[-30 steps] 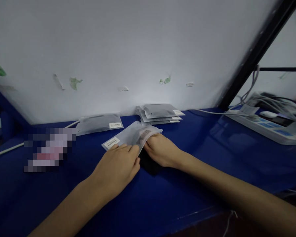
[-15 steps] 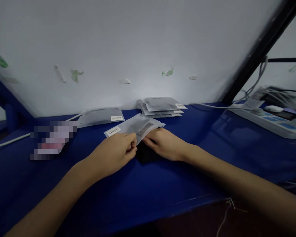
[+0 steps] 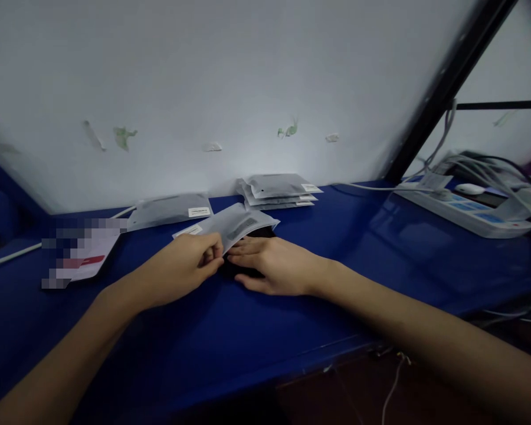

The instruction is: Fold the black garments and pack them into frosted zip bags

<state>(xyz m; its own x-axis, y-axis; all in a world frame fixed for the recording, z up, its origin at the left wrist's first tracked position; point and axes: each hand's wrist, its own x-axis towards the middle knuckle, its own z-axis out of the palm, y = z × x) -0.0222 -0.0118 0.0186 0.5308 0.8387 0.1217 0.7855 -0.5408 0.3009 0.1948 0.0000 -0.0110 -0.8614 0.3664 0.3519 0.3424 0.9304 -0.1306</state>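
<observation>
at the centre of the frame, our left hand (image 3: 192, 262), its forearm rising from the lower left, curls its fingers closed on the near edge of the translucent bag (image 3: 232, 224). our right hand (image 3: 277, 265), its arm reaching in from the lower right, lies palm down with fingers extended leftward over the black item (image 3: 261, 231) at the bag's opening; we cannot tell whether it grips it.

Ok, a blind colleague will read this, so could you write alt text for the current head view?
On a blue table, the left hand grips the edge of a frosted pouch while the right hand lies on a black item at its opening. Behind are stacked pouches and a separate pouch; a white device sits at right.
</observation>
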